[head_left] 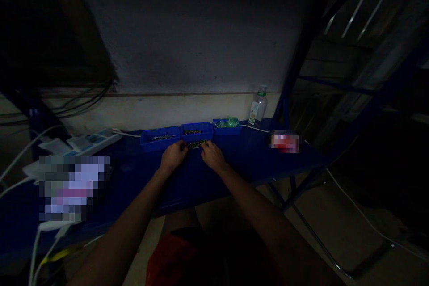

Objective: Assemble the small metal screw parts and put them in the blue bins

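A small dark pile of metal pieces (pixel 194 145), perhaps screws, lies on the blue table between my hands. My left hand (pixel 173 157) is at the left edge of the pile, its fingers curled in. At the right edge is my right hand (pixel 213 155), thumb and fingers drawn together. Whatever either hand pinches is too small and dark to make out. Just behind the pile stand three blue bins: a left bin (pixel 147 146) with thin metal pieces, a middle bin (pixel 208 136) with small dark pieces, and a right bin (pixel 231 131) with green and clear plastic.
The blue table (pixel 201 185) runs along a wall. A clear bottle (pixel 258 107) stands at the back right. Power strips (pixel 100 141) with plugs and white cables lie on the left, near a blurred-out item (pixel 75 187). Another blurred-out item (pixel 284 142) is on the right.
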A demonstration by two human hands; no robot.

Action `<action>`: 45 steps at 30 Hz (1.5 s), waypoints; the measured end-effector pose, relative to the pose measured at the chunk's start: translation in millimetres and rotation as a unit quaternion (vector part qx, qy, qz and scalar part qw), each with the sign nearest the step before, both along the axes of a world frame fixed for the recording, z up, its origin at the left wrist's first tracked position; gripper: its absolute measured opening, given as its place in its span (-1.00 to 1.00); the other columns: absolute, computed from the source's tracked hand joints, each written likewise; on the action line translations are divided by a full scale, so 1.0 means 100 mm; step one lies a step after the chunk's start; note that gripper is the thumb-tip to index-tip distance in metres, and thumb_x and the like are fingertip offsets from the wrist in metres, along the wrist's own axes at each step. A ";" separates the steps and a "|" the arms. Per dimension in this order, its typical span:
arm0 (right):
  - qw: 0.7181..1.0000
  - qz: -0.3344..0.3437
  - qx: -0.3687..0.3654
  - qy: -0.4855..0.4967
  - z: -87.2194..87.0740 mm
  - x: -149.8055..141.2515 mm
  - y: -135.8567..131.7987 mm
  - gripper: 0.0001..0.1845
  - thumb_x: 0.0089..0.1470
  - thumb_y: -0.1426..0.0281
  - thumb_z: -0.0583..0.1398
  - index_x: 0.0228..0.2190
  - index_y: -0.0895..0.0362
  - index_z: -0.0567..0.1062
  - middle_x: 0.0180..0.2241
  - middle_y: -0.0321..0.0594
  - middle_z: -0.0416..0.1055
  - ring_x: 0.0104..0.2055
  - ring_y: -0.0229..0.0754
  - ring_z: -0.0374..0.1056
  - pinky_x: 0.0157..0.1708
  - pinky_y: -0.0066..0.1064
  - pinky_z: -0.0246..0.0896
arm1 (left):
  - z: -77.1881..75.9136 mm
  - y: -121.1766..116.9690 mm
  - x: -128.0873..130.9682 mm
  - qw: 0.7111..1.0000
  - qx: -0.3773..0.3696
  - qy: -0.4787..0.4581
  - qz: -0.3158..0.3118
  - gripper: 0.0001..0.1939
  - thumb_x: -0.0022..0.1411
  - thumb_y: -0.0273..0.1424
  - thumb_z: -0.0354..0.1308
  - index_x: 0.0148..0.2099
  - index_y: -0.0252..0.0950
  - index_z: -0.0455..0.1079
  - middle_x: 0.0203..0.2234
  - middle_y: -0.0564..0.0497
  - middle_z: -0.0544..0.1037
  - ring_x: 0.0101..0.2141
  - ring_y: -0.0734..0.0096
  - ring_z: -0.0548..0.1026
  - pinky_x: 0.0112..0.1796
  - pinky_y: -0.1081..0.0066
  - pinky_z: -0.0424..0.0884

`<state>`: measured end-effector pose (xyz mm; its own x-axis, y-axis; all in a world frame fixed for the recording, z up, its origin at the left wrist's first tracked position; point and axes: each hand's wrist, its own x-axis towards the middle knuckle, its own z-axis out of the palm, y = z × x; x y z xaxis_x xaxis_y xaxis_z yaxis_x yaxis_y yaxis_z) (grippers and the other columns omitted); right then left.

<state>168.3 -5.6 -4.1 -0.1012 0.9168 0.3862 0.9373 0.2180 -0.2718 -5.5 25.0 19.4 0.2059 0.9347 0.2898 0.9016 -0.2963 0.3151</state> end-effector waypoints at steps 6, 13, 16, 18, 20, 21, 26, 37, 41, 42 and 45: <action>0.995 0.100 0.002 -0.020 0.04 -0.05 0.05 -0.66 0.10 0.40 -0.01 -0.07 0.02 0.33 -0.02 -0.23 0.22 -0.04 -0.20 0.19 -0.06 -0.38 0.11 | -0.15 -0.15 -0.05 0.999 0.008 0.003 -0.037 -0.74 0.14 -0.33 -0.04 -0.13 -0.23 0.36 -0.24 -0.05 0.47 -0.25 0.29 0.43 -0.28 0.43 0.29; 0.997 0.069 0.016 0.001 0.01 -0.07 0.03 -0.69 0.10 0.42 0.01 -0.09 0.07 0.35 -0.11 -0.15 0.28 -0.08 -0.18 0.20 -0.08 -0.37 0.11 | -0.12 -0.18 -0.02 0.999 0.004 0.009 -0.047 -0.76 0.15 -0.32 -0.04 -0.15 -0.22 0.35 -0.24 -0.05 0.45 -0.25 0.29 0.42 -0.31 0.42 0.29; 0.996 0.081 0.029 0.003 -0.01 -0.06 0.05 -0.65 0.10 0.42 0.01 -0.05 0.05 0.32 -0.07 -0.16 0.26 -0.06 -0.18 0.18 -0.06 -0.36 0.08 | -0.13 -0.17 -0.03 0.999 0.003 0.005 -0.049 -0.76 0.15 -0.33 -0.03 -0.15 -0.21 0.35 -0.26 -0.04 0.45 -0.27 0.31 0.42 -0.30 0.43 0.28; 0.995 0.094 0.025 -0.009 -0.04 -0.06 0.07 -0.68 0.11 0.43 0.01 -0.09 0.05 0.36 -0.11 -0.17 0.30 -0.07 -0.17 0.18 -0.05 -0.35 0.07 | -0.14 -0.17 -0.03 0.999 0.002 0.008 -0.052 -0.76 0.15 -0.33 -0.03 -0.16 -0.21 0.35 -0.27 -0.04 0.45 -0.27 0.32 0.42 -0.30 0.44 0.28; 0.995 0.094 0.023 -0.015 -0.06 -0.06 0.08 -0.73 0.12 0.43 0.00 -0.16 0.07 0.40 -0.16 -0.17 0.33 -0.09 -0.17 0.19 -0.06 -0.36 0.06 | -0.14 -0.17 -0.03 0.998 -0.001 0.013 -0.054 -0.76 0.15 -0.32 -0.03 -0.16 -0.22 0.36 -0.28 -0.04 0.44 -0.28 0.33 0.41 -0.31 0.45 0.27; 0.996 0.090 0.024 -0.014 -0.07 -0.06 0.09 -0.74 0.12 0.42 0.00 -0.19 0.08 0.41 -0.17 -0.17 0.34 -0.10 -0.18 0.19 -0.07 -0.37 0.06 | -0.14 -0.17 -0.02 0.998 -0.002 0.013 -0.055 -0.76 0.15 -0.32 -0.03 -0.16 -0.22 0.36 -0.28 -0.04 0.44 -0.29 0.34 0.41 -0.31 0.45 0.27; 0.996 0.090 0.026 -0.004 -0.08 -0.04 0.07 -0.77 0.12 0.45 0.00 -0.26 0.12 0.43 -0.22 -0.15 0.35 -0.12 -0.18 0.20 -0.08 -0.38 0.06 | -0.13 -0.17 -0.02 0.998 -0.007 0.005 -0.067 -0.77 0.15 -0.31 -0.03 -0.19 -0.21 0.38 -0.30 -0.02 0.42 -0.30 0.34 0.40 -0.33 0.45 0.25; 0.995 0.065 0.021 0.068 -0.09 -0.02 0.09 -0.75 0.07 0.56 -0.01 -0.25 0.14 0.40 -0.24 -0.14 0.34 -0.15 -0.24 0.24 -0.09 -0.46 0.08 | -0.17 -0.16 -0.02 0.985 0.039 0.052 -0.159 -0.66 0.19 -0.27 -0.06 -0.04 -0.17 0.39 -0.17 -0.07 0.37 -0.16 0.24 0.29 -0.07 0.27 0.18; 0.992 0.059 0.025 0.104 -0.09 0.00 0.08 -0.73 0.07 0.56 0.00 -0.19 0.14 0.37 -0.20 -0.13 0.31 -0.12 -0.24 0.23 -0.08 -0.45 0.08 | -0.20 -0.16 0.00 0.989 0.047 0.059 -0.125 -0.61 0.19 -0.22 -0.06 0.04 -0.14 0.32 -0.05 -0.09 0.29 -0.07 0.16 0.23 -0.05 0.22 0.16; 0.992 0.062 0.027 0.111 -0.09 0.00 0.07 -0.73 0.06 0.56 0.00 -0.19 0.15 0.37 -0.19 -0.13 0.31 -0.12 -0.24 0.23 -0.08 -0.45 0.08 | -0.20 -0.16 0.00 0.990 0.048 0.057 -0.123 -0.60 0.19 -0.22 -0.06 0.05 -0.14 0.31 -0.03 -0.09 0.29 -0.06 0.15 0.23 -0.06 0.21 0.17; 0.988 0.082 0.028 0.130 -0.08 0.02 0.04 -0.76 0.06 0.53 0.02 -0.23 0.14 0.39 -0.22 -0.16 0.32 -0.16 -0.26 0.26 -0.10 -0.47 0.11 | -0.19 -0.15 -0.02 0.989 0.051 0.025 -0.140 -0.62 0.19 -0.23 -0.07 0.00 -0.19 0.35 -0.07 -0.10 0.33 -0.09 0.17 0.26 -0.06 0.22 0.19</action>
